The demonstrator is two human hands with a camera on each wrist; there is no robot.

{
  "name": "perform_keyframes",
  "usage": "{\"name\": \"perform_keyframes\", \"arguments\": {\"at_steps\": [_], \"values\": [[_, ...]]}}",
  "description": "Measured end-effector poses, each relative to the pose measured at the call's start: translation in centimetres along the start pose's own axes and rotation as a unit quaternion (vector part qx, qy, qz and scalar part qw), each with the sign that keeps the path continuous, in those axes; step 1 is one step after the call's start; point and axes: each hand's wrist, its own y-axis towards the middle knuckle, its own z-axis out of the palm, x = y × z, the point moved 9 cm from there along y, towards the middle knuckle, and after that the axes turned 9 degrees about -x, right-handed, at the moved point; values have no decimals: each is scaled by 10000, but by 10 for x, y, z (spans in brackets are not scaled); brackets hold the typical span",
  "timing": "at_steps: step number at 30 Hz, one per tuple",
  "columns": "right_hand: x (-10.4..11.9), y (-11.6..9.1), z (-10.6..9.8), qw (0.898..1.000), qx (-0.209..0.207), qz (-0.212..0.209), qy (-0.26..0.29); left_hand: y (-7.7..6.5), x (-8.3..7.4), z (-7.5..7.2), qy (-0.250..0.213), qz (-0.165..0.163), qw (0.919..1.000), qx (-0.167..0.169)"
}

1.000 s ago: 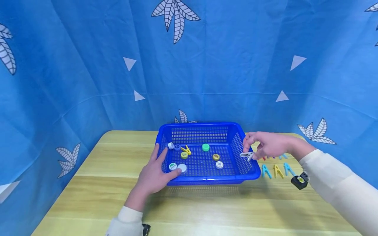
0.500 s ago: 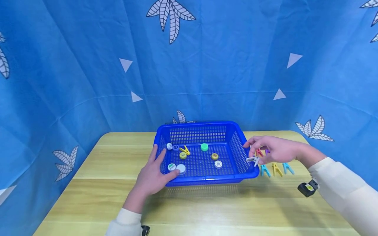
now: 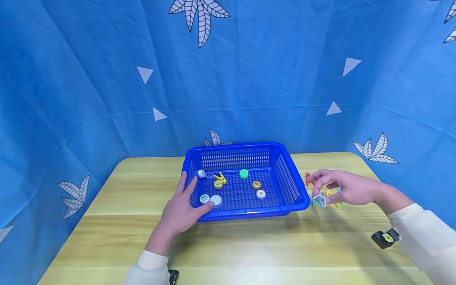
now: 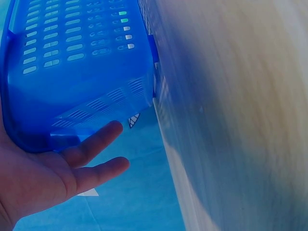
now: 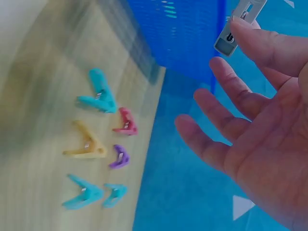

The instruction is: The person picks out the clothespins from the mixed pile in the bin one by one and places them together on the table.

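My right hand (image 3: 350, 188), right of the blue basket (image 3: 246, 215), pinches a white clothespin (image 3: 319, 199) between thumb and index finger. In the right wrist view the same clothespin (image 5: 239, 26) looks grey, and the other fingers spread away from it. My left hand (image 3: 181, 209) rests at the basket's near left corner, fingers straight and spread along the left side, thumb over the front rim. In the left wrist view two straight fingers (image 4: 94, 144) show outside the basket wall. Inside the basket lie several bottle caps, including a green cap (image 3: 244, 173), and a yellow clothespin (image 3: 220, 178).
Several clothespins lie on the wooden table (image 3: 249, 253) right of the basket: a yellow clothespin (image 5: 85, 144), a red clothespin (image 5: 126, 122), a purple clothespin (image 5: 120, 158) and blue ones. A blue patterned curtain (image 3: 249, 79) hangs behind the table.
My right hand has moved right with the white clothespin, from the basket's right rim to above the clothespins on the table. The left hand stays at the basket; the head view has shifted slightly.
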Motion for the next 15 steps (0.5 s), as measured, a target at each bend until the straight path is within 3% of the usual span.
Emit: {"name": "perform_keyframes", "arguments": {"at_steps": [6,15], "values": [[-9,-13,12,9994,-120,25,-331,-1,1,0,-14,-62,10000,43],[-17,-15,34,9987,-131,-84,-481,0,-1,0,-7,-83,9999,61]]}}
